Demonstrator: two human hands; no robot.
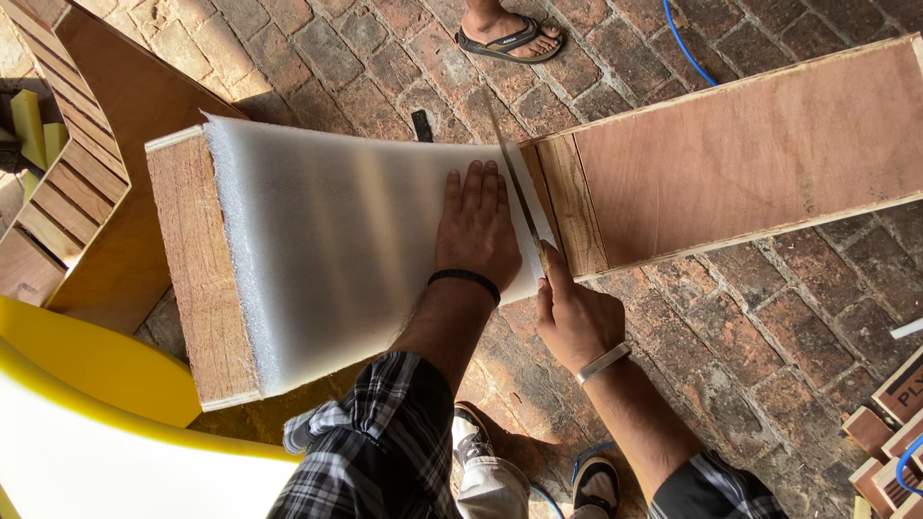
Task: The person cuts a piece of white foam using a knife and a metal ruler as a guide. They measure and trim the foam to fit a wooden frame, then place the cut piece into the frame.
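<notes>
Brick floor: reddish-brown pavers, worn and uneven, lying under everything in view.
Plywood panel: a long, reddish-brown board with pale edges, running from the middle of the view to the upper right edge; its left end bears a lighter wooden strip.
Foam sheet: white, thin and slightly translucent, with a soft sheen and faint lengthwise ripples; it drapes over a wooden frame at centre left, its near edge folding down over the frame's side and its right edge lying along the panel's lighter strip.
Wooden frame: rough brown timber, showing as a bare band along the sheet's left side.
Yellow foam: a thick curved slab at lower left, with white beneath it.
Slatted wooden piece: brown, at far left beside the frame.
Left hand: open and flat, fingers spread slightly, pressing down on the sheet near its right edge; a black band sits at the wrist.
Right hand: closed around a handle, forefinger stretched forward along it; a silver bracelet sits at the wrist.
Blade: thin and long, lying along the sheet's right edge just beside the left hand's fingers.
Sandalled foot: another person's, at the top of the view, well apart from the hands.
</notes>
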